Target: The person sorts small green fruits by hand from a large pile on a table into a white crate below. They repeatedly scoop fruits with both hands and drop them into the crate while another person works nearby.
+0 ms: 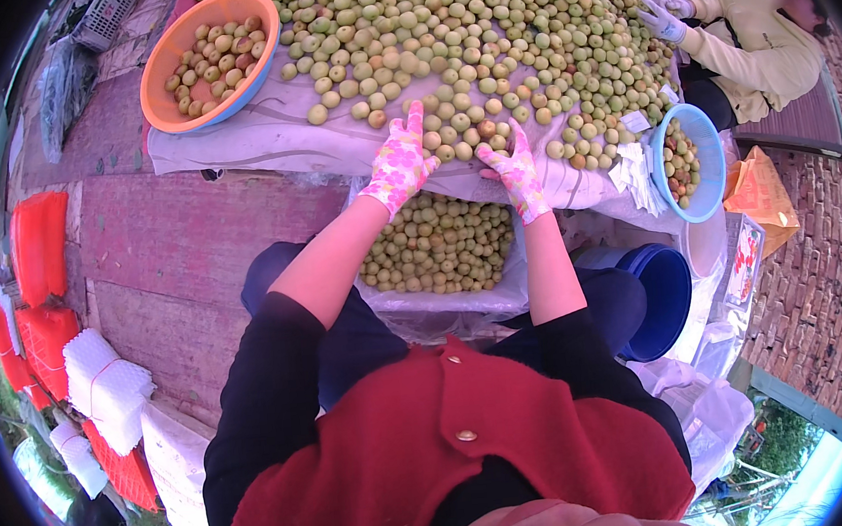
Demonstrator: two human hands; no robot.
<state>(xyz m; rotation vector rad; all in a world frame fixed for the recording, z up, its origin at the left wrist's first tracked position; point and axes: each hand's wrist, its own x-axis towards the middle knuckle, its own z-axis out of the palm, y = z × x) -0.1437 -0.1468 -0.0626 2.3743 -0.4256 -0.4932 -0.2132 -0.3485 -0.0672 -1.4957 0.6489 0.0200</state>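
Note:
Both of my hands wear white gloves with a pink flower print. My left hand (401, 164) rests at the near edge of the cloth-covered table, fingers stretched and thumb apart. Opposite it, my right hand (514, 169) also has its fingers extended. Between the two lie several loose green jujubes (460, 133), touching or very near the gloves; neither hand is closed round one. A wide heap of green and brownish jujubes (481, 21) spreads over the table behind them. Below my hands, a plastic-lined container holds more jujubes (436, 245).
An orange basin (158, 83) with jujubes stands at the table's left, a light blue basket (715, 166) at its right. A dark blue bucket (663, 301) is beside my right knee. Another person (755, 51) in gloves sits at the far right. Red and white foam nets (104, 377) lie left.

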